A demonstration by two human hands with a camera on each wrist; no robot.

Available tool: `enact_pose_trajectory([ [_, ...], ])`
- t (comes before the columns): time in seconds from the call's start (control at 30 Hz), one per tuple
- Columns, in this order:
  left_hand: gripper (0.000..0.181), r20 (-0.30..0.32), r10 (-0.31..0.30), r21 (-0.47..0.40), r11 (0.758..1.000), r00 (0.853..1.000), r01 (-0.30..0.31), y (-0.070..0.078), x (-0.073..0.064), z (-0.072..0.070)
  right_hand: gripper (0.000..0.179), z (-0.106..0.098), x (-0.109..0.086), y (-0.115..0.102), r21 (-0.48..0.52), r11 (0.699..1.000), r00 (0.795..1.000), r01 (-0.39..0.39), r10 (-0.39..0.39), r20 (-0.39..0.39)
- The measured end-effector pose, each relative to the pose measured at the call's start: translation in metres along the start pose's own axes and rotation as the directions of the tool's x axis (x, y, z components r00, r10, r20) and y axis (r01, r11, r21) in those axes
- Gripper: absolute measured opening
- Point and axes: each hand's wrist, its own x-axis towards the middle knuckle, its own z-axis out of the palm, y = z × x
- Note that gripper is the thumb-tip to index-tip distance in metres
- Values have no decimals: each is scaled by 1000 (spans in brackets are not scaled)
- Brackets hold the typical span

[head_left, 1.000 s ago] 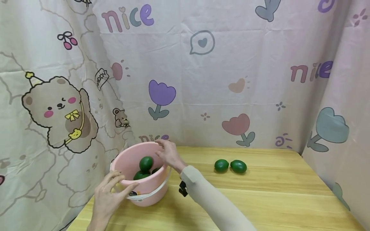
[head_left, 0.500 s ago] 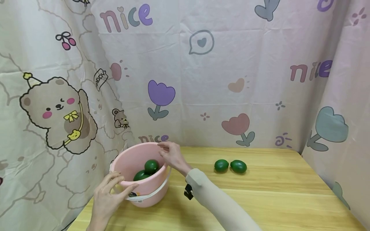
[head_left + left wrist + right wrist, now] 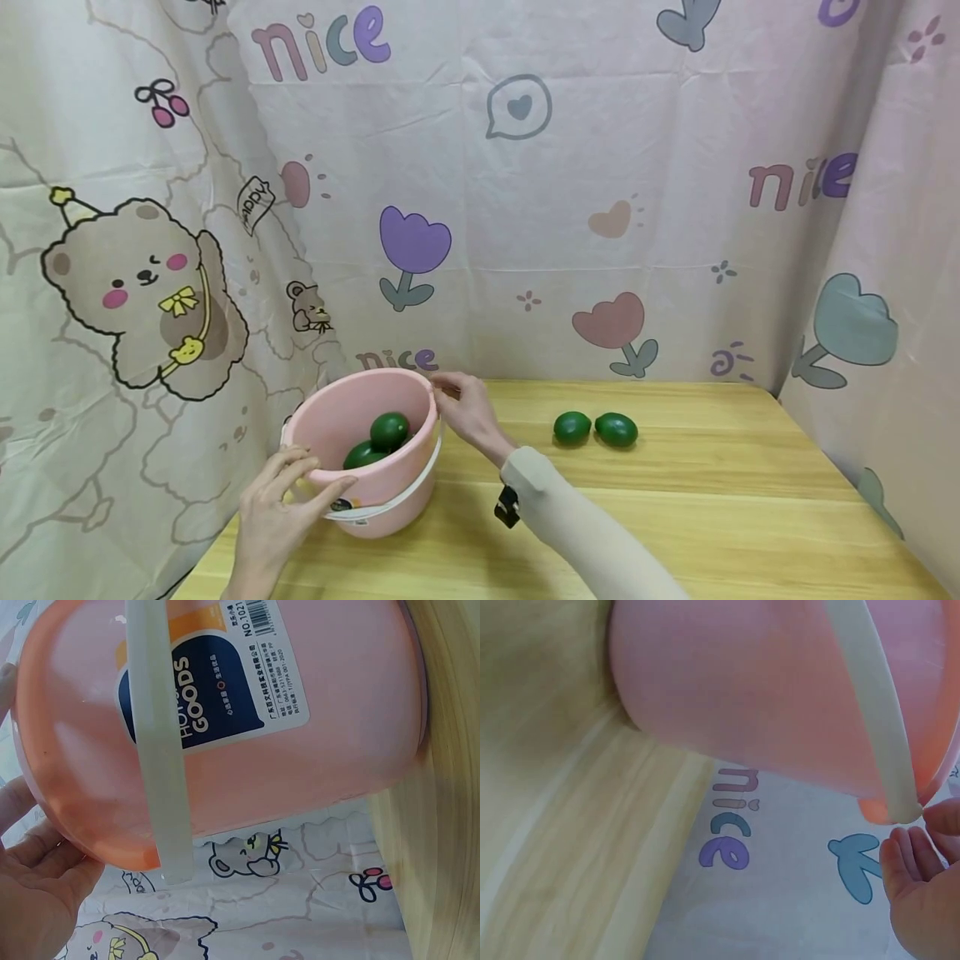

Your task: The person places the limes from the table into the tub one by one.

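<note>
A pink bucket [image 3: 405, 479] with a white handle [image 3: 393, 504] stands on the left of the table. My left hand [image 3: 273, 508] grips its near-left rim, thumb in front and fingers at the edge; the left wrist view shows this hand [image 3: 45, 892] beside the rim. Just outside the right rim is my right hand [image 3: 468, 412], its fingers loosely bent. In the right wrist view that hand [image 3: 922, 885] is close to the handle's end, with nothing visible in its grasp. Inside the bucket lie glossy dark green fruits [image 3: 390, 432]; the bucket's bottom is hidden.
Two more oval green fruits [image 3: 572, 427] lie side by side toward the back of the wooden table [image 3: 712, 517]. A printed curtain [image 3: 517, 208] hangs behind the table and along both sides. A label [image 3: 217, 682] is on the bucket's outer wall.
My right hand has moved from inside the bucket's rim to just outside it, toward the right. The upper green fruit has rolled and settled inside. My left hand keeps its place.
</note>
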Motion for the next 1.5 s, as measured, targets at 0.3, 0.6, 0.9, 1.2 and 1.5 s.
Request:
enact_pose_trajectory([
  [0.3, 41, 1, -7, -2, 1000, 1000, 7, 2, 1, 0, 30, -25, -14, 27, -44, 998, 999, -37, 36, -33],
  [0.6, 43, 0, -13, 18, 1000, 1000, 13, 5, 0, -1, 30, -62, -31, 48, -81, 991, 994, -109, 106, -41],
  [0.9, 42, 12, -53, 26, 998, 999, 53, 8, 0, -3, 29, -95, -47, 70, -129, 972, 974, -195, 176, -143],
  [1.2, 43, 18, -55, 47, 997, 998, 54, 7, 0, -2, 28, -128, -59, 93, -141, 943, 930, -301, 258, -260],
  [1.5, 43, -2, -24, -7, 1000, 1000, 24, 7, 0, 0, 27, -165, -71, 107, -229, 905, 911, -359, 286, -298],
])
